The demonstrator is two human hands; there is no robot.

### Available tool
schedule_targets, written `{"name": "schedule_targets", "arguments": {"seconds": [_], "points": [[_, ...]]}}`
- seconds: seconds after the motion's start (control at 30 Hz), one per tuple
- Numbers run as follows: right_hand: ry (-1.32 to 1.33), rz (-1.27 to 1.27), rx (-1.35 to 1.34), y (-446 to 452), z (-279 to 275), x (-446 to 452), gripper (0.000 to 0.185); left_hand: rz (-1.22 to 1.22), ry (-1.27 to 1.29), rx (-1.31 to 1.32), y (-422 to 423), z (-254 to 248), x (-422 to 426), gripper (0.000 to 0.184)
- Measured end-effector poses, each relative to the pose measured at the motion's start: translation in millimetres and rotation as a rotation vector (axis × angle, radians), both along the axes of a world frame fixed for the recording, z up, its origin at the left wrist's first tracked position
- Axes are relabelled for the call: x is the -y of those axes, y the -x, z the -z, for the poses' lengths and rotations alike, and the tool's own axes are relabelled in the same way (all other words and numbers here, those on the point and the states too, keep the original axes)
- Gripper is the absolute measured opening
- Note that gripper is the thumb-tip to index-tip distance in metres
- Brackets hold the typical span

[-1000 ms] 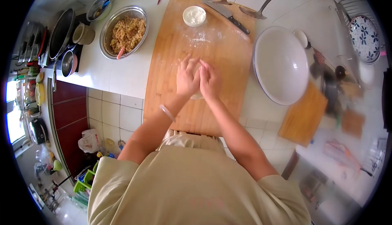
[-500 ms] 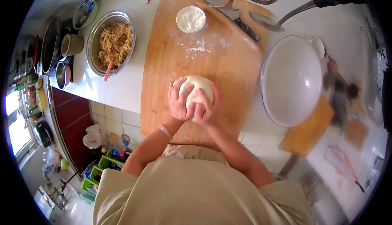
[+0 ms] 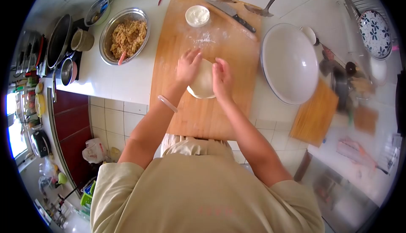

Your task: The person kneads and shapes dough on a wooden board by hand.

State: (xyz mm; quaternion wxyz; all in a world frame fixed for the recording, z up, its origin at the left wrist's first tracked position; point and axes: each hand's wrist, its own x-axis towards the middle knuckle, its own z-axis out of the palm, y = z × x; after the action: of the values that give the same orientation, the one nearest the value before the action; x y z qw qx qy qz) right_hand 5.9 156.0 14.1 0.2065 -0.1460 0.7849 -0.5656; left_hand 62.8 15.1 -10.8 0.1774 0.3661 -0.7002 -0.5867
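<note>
A round, pale lump of dough (image 3: 203, 84) sits on the wooden board, its lower edge and middle showing between my hands. My left hand (image 3: 188, 67) is bent round the dough's upper left side, with its fingertips near the top edge. Along the right side lies my right hand (image 3: 222, 78), fingers curled and held close together against the dough. The thumbs and the undersides of the fingers are partly hidden. Above the dough, loose flour (image 3: 205, 39) is scattered on the board, with a small white bowl of flour (image 3: 197, 16) beyond it.
The wooden board (image 3: 169, 59) carries a knife (image 3: 237, 17) and a rolling pin (image 3: 247, 33) at its far right. Left stands a metal bowl of filling (image 3: 128, 38); right, a large white basin (image 3: 291, 63). Ladles (image 3: 272, 0) hang overhead. A smaller board (image 3: 315, 114) lies beyond the basin.
My hands have moved from the dough's near side to its left and right sides, with fingers pointing farther forward. The dough looks flatter, and the camera view has shifted back.
</note>
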Motion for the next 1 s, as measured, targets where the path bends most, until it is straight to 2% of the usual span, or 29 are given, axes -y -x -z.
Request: {"name": "schedule_targets", "arguments": {"seconds": [0.03,0.07,0.1,0.17,0.23,0.3,0.37,0.57,0.7,0.77,0.83,0.9,0.97,1.0], "points": [[-0.064,-0.057,-0.236,-8.3,1.6,2.4,0.036,0.066,0.169,0.197,-11.2,11.4,-11.3,0.044],[-0.127,-0.111,-0.470,-14.7,3.3,4.1,0.036,0.103,0.241,0.135,-22.3,25.0,-23.0,0.045],[-0.129,-0.112,-0.461,-19.9,6.3,-1.1,0.036,0.105,0.238,0.144,-34.0,21.0,-33.6,0.045],[-0.013,-0.213,-0.538,-34.6,9.9,-27.3,0.037,0.045,0.380,-0.059,-58.1,6.2,-61.8,0.048],[-0.073,-0.242,-0.575,-49.2,12.1,-53.0,0.039,0.059,0.450,-0.124,-78.0,16.5,-82.3,0.050],[-0.083,-0.256,-0.778,-58.1,23.1,-68.5,0.042,0.072,0.521,-0.188,-89.6,32.5,-95.0,0.051],[-0.085,-0.273,-0.780,-52.7,33.9,-69.5,0.044,0.042,0.649,-0.200,-90.5,47.3,-100.4,0.055],[-0.088,-0.178,-0.635,-14.3,47.0,-37.3,0.049,0.050,0.627,-0.114,-42.5,41.4,-63.6,0.057],[-0.158,-0.047,-0.495,10.3,55.2,-11.4,0.049,0.048,0.616,-0.035,-5.5,28.4,-39.0,0.050],[-0.185,-0.011,-0.511,25.6,57.2,4.3,0.047,0.120,0.423,0.232,11.4,23.1,-27.6,0.055],[-0.226,0.085,-0.159,34.9,50.0,17.4,0.043,0.128,0.398,0.229,29.9,10.1,-15.4,0.053],[-0.181,0.098,-0.191,31.2,46.4,13.0,0.042,0.130,0.372,0.229,36.9,1.9,-2.8,0.051],[-0.133,0.113,-0.215,25.5,35.0,6.6,0.042,-0.026,-0.404,-0.316,32.0,2.2,16.9,0.049],[-0.084,0.098,-0.095,10.7,24.9,-7.8,0.042,-0.039,-0.366,-0.296,20.2,1.6,19.3,0.042]]}}
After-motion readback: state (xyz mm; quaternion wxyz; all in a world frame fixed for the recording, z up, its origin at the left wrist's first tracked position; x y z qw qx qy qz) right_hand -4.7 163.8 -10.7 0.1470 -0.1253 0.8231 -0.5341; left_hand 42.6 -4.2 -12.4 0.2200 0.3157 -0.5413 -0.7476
